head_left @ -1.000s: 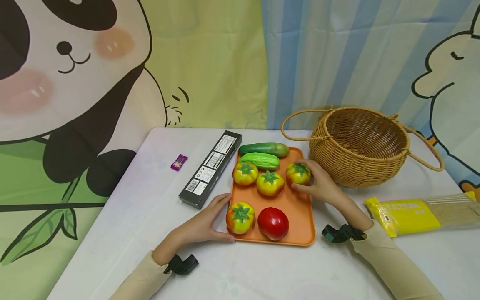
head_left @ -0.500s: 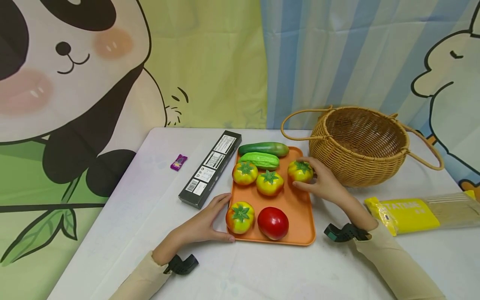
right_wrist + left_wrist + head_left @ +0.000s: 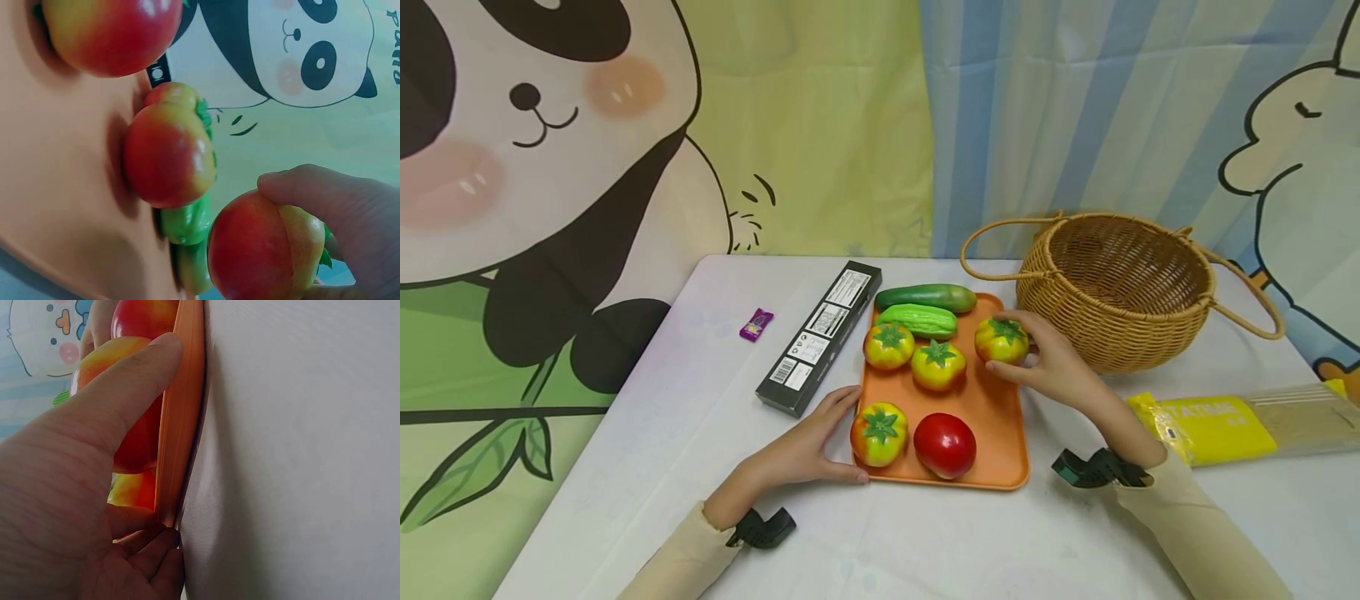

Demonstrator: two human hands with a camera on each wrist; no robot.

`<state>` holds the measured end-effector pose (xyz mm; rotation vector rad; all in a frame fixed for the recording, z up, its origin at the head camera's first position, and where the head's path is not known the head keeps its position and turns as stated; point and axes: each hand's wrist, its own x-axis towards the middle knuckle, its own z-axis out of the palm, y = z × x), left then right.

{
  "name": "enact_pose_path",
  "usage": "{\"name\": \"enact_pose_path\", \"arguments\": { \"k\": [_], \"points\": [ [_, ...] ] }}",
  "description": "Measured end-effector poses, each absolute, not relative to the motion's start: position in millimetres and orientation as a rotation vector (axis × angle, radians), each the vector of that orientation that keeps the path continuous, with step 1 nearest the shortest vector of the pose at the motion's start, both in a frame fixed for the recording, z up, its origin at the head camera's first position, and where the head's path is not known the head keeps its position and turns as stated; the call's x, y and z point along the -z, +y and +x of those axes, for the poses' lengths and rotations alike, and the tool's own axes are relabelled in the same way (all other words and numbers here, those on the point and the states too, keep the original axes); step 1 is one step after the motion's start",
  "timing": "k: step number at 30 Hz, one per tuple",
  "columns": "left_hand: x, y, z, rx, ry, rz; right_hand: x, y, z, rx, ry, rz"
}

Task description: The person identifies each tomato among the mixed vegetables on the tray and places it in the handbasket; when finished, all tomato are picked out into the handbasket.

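Note:
My right hand (image 3: 1051, 360) pinches a yellow-red toy tomato (image 3: 1002, 340) with a green leafy top between thumb and fingers. In the right wrist view the gripped tomato (image 3: 256, 250) shows apart from the orange surface. Below it lies the orange tray (image 3: 1000, 450). My left hand (image 3: 808, 442) holds the tray's near left corner; in the left wrist view the thumb lies along the tray rim (image 3: 181, 425) and the fingertips curl at its edge. On the tray are three more such tomatoes (image 3: 938, 367), a plain red round fruit (image 3: 945, 446), a green bumpy gourd (image 3: 917, 320) and a cucumber (image 3: 927, 297).
Behind my right hand stands a wicker basket (image 3: 1112, 325) with looped handles. A yellow-wrapped noodle pack (image 3: 1217, 429) lies at the right. Left of the tray are a long black box (image 3: 820, 337) and a small purple packet (image 3: 756, 325) on the white table (image 3: 925, 550).
My right hand has shifted a little to the right and up with the tomato, raising it from the tray. The left hand keeps its place at the corner.

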<state>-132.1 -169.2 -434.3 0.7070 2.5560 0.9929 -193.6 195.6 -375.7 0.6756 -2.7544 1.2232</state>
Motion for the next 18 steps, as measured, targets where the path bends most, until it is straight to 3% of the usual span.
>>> {"name": "enact_pose_path", "arguments": {
  "k": [18],
  "points": [
    [436.1, -170.0, -132.7, -1.001, 2.556, 0.718, 348.4, 200.3, -178.6, -1.175, -2.677, 0.705]
  ]
}}
